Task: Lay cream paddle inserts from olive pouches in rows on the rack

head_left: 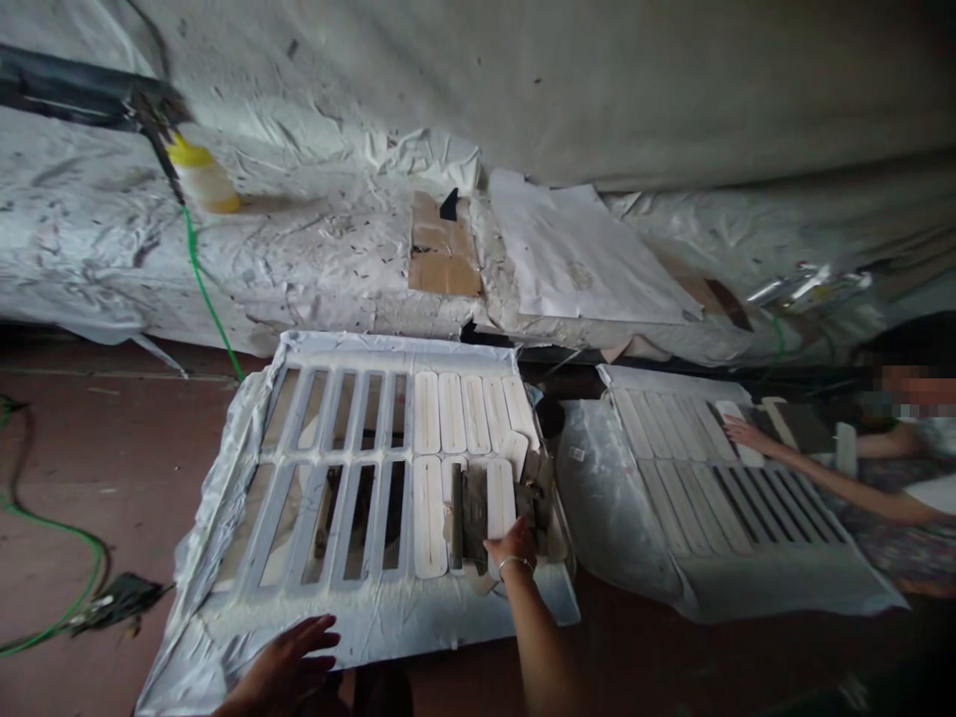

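Note:
My right hand [514, 546], with a bangle at its wrist, has its fingers closed on the lower end of a white oblong piece [500, 498] with rounded corners. Beside it, a dark grey stack or block [474, 518] lies across the slotted frame [318, 458], which is wrapped in white cloth. Similar white pieces [428, 518] fill slots on the frame's right side; the slots on the left are see-through. My left hand [288, 662] hovers over the frame's near edge with fingers spread, holding nothing.
To the right, a co-worker's hand [747, 438] touches a white piece on a second slotted frame [747, 578]. Behind, a cloth-covered ledge [314, 249] holds a yellow-capped bottle [205, 177], cardboard [444, 249] and a white sheet [583, 254]. A green hose [201, 279] hangs at left.

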`<state>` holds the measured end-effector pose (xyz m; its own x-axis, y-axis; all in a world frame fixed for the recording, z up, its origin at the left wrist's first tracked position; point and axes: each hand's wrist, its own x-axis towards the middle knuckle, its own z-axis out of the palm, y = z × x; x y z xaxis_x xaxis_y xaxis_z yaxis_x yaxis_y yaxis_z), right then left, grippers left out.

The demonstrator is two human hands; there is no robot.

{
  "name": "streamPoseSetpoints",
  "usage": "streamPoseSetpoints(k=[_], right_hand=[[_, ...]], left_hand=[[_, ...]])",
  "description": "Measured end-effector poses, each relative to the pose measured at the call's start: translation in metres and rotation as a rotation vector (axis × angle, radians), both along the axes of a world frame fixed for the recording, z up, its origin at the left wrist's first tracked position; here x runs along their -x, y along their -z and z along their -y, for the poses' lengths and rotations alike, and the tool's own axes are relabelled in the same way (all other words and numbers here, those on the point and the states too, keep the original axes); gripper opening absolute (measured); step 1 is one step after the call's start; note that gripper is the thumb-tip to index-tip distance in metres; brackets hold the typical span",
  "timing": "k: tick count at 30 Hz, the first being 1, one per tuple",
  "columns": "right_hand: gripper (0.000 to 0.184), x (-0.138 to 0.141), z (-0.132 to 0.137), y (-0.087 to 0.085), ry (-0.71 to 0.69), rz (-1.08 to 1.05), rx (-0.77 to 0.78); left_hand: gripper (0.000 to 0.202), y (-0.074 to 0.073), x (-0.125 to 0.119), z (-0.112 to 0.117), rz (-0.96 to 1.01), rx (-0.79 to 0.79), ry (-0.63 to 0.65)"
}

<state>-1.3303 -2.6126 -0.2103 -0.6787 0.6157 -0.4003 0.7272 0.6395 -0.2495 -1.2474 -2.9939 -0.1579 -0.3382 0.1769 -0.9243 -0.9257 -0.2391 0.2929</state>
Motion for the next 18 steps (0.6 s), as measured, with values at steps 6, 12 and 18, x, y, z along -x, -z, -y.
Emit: streamPoseSetpoints(k=[6,12,18], right_hand=[[0.066,0.002,0.001,-0.018,0.02,0.018,0.244],[0.069,-0.013,0.028,-0.075,-0.012,-0.253,0.517],[0.075,-0.015,0.104,-0.12,-0.77,-0.401,-0.03]], left_hand=[[0.08,-0.004,0.038,-0.013,-0.07,-0.056,0.202],[0.074,-0.029,0.087,-0.034,-0.319,-0.082,0.317],[0.06,-0.079,0.153,-0.002,-1.287,0.572,0.302]])
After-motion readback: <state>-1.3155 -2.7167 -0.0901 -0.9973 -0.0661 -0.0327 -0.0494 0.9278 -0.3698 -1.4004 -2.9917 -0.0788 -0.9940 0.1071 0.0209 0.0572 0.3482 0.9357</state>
